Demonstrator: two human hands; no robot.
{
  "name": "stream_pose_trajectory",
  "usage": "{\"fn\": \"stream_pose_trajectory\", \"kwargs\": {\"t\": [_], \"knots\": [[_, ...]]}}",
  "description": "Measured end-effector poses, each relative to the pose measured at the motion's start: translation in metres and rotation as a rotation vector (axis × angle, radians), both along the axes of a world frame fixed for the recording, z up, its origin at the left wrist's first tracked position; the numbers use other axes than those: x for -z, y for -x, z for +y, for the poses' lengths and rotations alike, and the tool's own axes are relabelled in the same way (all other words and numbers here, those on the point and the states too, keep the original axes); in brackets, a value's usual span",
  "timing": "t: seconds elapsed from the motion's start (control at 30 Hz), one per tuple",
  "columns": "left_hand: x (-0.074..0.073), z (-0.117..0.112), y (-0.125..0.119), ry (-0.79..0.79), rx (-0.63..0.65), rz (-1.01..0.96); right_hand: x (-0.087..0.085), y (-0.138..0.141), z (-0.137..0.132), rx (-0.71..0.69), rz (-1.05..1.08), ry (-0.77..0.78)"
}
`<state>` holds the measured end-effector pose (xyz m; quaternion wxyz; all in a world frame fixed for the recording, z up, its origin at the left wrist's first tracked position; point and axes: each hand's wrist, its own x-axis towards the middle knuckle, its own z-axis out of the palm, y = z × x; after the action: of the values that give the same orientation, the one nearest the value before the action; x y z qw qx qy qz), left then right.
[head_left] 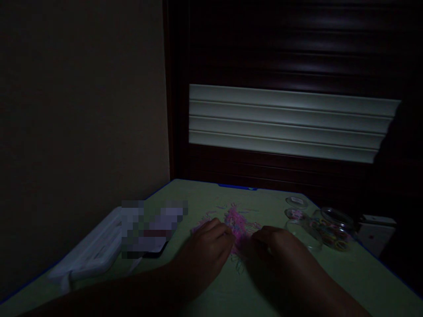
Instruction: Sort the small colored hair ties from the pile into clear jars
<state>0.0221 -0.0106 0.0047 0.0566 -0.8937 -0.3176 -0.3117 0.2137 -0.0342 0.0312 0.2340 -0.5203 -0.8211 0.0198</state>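
Note:
In the dim head view, a loose pile of small pink rubber bands (235, 220) with some paler ones lies on the light green tabletop (218, 290). My left hand (211, 244) rests at the pile's left side, its fingers curled and pressed together. To the right of the pile, my right hand (277, 246) is held low with thumb and fingertips pinched. Anything between the fingers of either hand is too dark and small to make out. Scattered single bands surround the pile.
A clear jar (333, 229) of coloured bands stands at the right edge, beside clear round lids (296, 202) and a small dish of pinkish bands (295, 214). On the left lie a white power strip (95, 246) and a blurred-out phone-like object (158, 231). A wall borders the left.

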Motion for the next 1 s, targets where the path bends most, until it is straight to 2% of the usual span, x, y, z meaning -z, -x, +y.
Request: {"fn": "stream_pose_trajectory", "kwargs": {"t": [0.1,0.27,0.5,0.8,1.0], "knots": [[-0.0007,0.0004,0.0007,0.002,0.03,0.0,-0.0058,-0.0014,-0.0006,-0.037,-0.006,0.031],[-0.0028,-0.0012,0.0011,0.005,0.015,-0.024,-0.0013,0.0018,0.0015,-0.097,0.033,0.033],[-0.001,-0.0009,-0.0004,-0.009,0.034,-0.048,-0.0085,0.0065,-0.0029,-0.257,0.138,0.072],[-0.0021,-0.0027,-0.0017,-0.035,0.111,-0.056,-0.0096,0.0084,-0.0061,-0.253,0.193,0.07],[-0.0009,-0.0017,-0.002,-0.047,0.133,-0.06,-0.0043,0.0074,-0.0019,-0.236,0.125,0.064]]}}
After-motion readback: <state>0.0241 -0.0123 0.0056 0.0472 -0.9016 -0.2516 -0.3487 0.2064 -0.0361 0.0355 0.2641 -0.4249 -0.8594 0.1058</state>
